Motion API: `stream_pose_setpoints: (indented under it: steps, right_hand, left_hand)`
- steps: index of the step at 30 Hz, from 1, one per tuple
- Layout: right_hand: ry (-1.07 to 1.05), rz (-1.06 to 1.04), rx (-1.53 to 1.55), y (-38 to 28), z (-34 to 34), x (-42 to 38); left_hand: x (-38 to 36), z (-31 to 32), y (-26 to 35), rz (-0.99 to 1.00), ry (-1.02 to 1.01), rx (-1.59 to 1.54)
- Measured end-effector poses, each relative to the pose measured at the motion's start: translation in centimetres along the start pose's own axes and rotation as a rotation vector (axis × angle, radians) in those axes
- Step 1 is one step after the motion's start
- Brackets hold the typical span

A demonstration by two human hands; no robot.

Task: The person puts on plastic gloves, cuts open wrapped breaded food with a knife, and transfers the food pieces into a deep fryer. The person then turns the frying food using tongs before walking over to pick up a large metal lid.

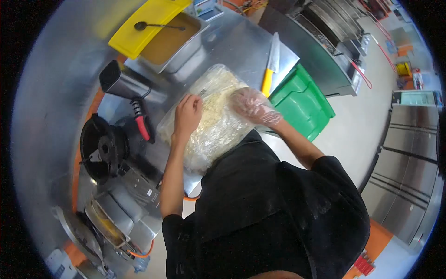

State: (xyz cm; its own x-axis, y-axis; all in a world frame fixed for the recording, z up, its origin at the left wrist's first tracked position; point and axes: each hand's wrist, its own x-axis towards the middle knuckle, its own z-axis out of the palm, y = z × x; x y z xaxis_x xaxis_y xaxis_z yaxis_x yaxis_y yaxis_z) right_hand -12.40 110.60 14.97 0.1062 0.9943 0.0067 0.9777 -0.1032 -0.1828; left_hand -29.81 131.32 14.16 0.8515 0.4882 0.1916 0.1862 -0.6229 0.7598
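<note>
A large clear plastic bag (204,149) lies spread on the steel table, with pale shredded food (213,108) showing in the middle. At its left side, my bare left hand (188,113) has its fingers curled onto the plastic and grips it. My right hand (253,107) wears a thin clear plastic glove and rests at the right side of the shredded food. Its fingers look bent and drawn together; what they hold, if anything, is hidden by the crinkled glove. Just beyond the right hand lies a knife (271,65) with a yellow handle.
A green plastic lid or tray (304,104) sits at the table's right edge. At the back stands a steel pan (183,44) of brownish liquid, partly under a yellow board (139,28) with a dark spoon. A knife sharpener (141,121) and black machine part (104,149) are left.
</note>
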Motion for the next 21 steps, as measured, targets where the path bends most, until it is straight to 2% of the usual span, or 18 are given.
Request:
stream_pose_setpoints:
  steps: [1, 4, 11, 14, 20, 21]
  right_hand:
    - [0.238, 0.018, 0.078, -0.3, 0.2, -0.1]
    - [0.091, 0.018, 0.079, 0.1, -0.3, 0.0]
    - [0.021, 0.012, 0.075, 0.5, -0.8, 1.2]
    - [-0.086, 0.050, 0.021, 0.7, -0.3, 1.4]
    - [0.115, -0.116, 0.246, 0.1, 0.7, -0.3]
    - [0.067, -0.061, 0.335, -0.1, 0.8, -0.8]
  left_hand:
    - [0.0, 0.0, 0.0, 0.005, 0.003, 0.004]
    - [0.1, -0.1, 0.0, 0.007, 0.002, 0.014]
    - [0.1, 0.1, -0.1, -0.005, 0.038, 0.036]
    - [0.1, 0.2, -0.1, -0.005, 0.050, 0.037]
    - [0.1, 0.4, -0.5, -0.001, 0.052, 0.030]
    - [0.1, 0.5, -0.6, 0.008, 0.057, 0.030]
